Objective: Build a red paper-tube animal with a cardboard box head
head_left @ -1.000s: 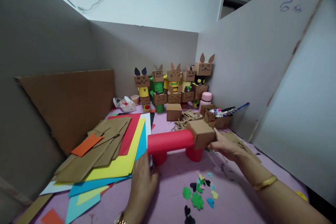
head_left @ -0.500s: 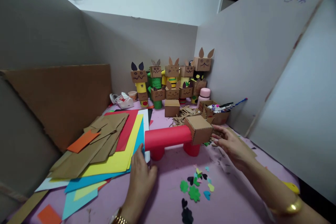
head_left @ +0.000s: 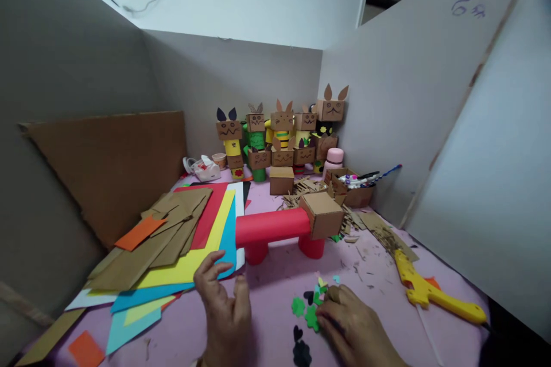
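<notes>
A red paper tube body point(head_left: 273, 226) on two short red legs stands on the table, with a cardboard box point(head_left: 322, 215) at its right end. In front of the tube, my left hand point(head_left: 224, 304) is raised, its fingers curved and apart, holding nothing. My right hand point(head_left: 350, 321) is down over small paper cutouts. Its fingertips are pressed together beside a green flower cutout point(head_left: 312, 318); whatever they pinch is hidden. Black cutouts point(head_left: 302, 352) lie just left of this hand.
Coloured sheets point(head_left: 172, 275) and cardboard pieces point(head_left: 166, 241) lie at left. A yellow glue gun point(head_left: 451, 301) rests at right. Behind stand several cardboard animal figures point(head_left: 282, 121), a pink bottle point(head_left: 334, 157) and a box of pens point(head_left: 357, 198).
My right hand has left the cardboard box and come down to the cutouts, closing its fingers. My left hand has drawn back from the tube's left end. More of the glue gun shows.
</notes>
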The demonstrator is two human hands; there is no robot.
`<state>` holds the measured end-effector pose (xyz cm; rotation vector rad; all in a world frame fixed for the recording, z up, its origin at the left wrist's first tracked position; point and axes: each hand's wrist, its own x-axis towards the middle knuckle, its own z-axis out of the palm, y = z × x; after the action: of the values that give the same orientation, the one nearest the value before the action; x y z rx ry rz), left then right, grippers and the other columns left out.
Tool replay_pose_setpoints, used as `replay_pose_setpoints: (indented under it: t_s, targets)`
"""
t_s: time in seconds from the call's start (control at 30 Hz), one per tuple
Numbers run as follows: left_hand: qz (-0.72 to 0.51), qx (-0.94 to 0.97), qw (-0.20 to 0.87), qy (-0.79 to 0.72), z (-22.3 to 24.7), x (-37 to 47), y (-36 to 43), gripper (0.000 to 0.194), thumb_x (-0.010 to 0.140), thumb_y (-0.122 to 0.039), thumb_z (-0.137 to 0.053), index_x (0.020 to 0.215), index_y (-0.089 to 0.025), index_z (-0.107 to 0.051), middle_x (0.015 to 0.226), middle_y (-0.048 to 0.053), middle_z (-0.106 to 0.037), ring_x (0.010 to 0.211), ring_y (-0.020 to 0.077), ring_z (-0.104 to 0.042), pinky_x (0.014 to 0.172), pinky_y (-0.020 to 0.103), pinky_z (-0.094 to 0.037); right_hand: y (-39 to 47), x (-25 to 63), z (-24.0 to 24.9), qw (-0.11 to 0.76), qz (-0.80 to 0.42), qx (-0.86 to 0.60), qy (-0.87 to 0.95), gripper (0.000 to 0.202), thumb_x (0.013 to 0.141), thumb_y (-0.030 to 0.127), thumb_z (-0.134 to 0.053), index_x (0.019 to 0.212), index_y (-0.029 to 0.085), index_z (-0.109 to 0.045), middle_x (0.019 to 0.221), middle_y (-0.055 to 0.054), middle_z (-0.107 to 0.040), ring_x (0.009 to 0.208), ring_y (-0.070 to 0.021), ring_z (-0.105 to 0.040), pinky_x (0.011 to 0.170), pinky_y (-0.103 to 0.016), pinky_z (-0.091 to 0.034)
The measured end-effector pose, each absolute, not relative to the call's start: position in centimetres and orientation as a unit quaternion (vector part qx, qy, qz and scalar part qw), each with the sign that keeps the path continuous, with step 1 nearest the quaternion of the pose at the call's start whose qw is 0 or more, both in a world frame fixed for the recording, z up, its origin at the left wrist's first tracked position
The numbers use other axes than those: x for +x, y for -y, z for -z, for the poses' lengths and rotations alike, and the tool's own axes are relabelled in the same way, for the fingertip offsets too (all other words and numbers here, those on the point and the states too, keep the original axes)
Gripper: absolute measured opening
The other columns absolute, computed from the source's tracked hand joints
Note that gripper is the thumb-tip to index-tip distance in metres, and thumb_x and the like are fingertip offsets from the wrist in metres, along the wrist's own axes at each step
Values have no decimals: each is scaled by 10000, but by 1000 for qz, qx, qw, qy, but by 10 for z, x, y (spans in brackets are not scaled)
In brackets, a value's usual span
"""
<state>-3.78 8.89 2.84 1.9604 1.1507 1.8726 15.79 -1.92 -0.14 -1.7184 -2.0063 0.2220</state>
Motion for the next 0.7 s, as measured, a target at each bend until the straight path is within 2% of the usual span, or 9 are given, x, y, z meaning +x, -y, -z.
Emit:
replay_pose_setpoints:
  t_s: [0.07,0.13,0.2,0.3,0.43,0.53,0.63,0.7]
  targets:
    - [-609,696,80,-372,-26,-36,-84,183,836,-144,-457,981,-254,-438,1118,63,-439,1082,250,-459,947,432,-368,19,158,1,230,-90,-635,732,205,802,191,-570,995,207,-638,989,-89,-629,937,-253,-592,779,-369,-520]
    - [-585,731,67,-345,-23,-35,-82,211,843,-115,-440,1001,-252,-461,1115,59,-475,1071,234,-477,932,399,-388,21,156,2,215,-89,-639,734,219,763,185,-608,977,217,-646,997,-83,-629,938,-268,-590,778,-384,-521]
    - [-566,758,64,-317,-21,-34,-81,244,844,-86,-430,1027,-245,-465,1106,58,-498,1059,212,-493,916,358,-410,23,154,4,215,-77,-638,735,151,821,166,-529,889,217,-654,926,-74,-630,887,-249,-594,742,-368,-519]
    - [-544,784,74,-290,-19,-34,-82,262,843,-58,-433,1031,-236,-472,1063,53,-529,1017,182,-522,883,307,-441,23,152,4,241,-77,-639,726,242,896,160,-407,880,207,-644,880,-75,-624,859,-220,-594,717,-335,-513]
    - [-511,811,91,-271,-18,-32,-81,262,844,-52,-449,1019,-241,-493,1033,48,-564,993,168,-552,856,280,-466,20,152,2,224,-110,-655,713,167,800,219,-589,958,201,-639,981,-92,-631,945,-269,-589,772,-391,-515]
    - [-493,825,103,-255,-19,-32,-80,256,844,-55,-463,1005,-249,-509,986,40,-590,954,163,-579,818,268,-484,20,153,3,217,-114,-661,709,143,836,215,-524,896,211,-654,953,-92,-634,923,-273,-595,742,-394,-505]
    - [-478,832,128,-249,-20,-33,-78,242,845,-63,-465,987,-250,-526,941,31,-620,907,157,-603,785,261,-493,20,155,2,309,-145,-645,683,270,912,267,-402,856,208,-660,850,-81,-630,844,-231,-599,716,-347,-475]
    - [-455,839,167,-246,-21,-32,-76,218,857,-96,-469,990,-252,-544,887,18,-647,841,149,-623,742,252,-501,19,154,-1,392,-206,-636,632,290,904,354,-430,817,197,-657,786,-65,-630,769,-208,-591,695,-322,-451]
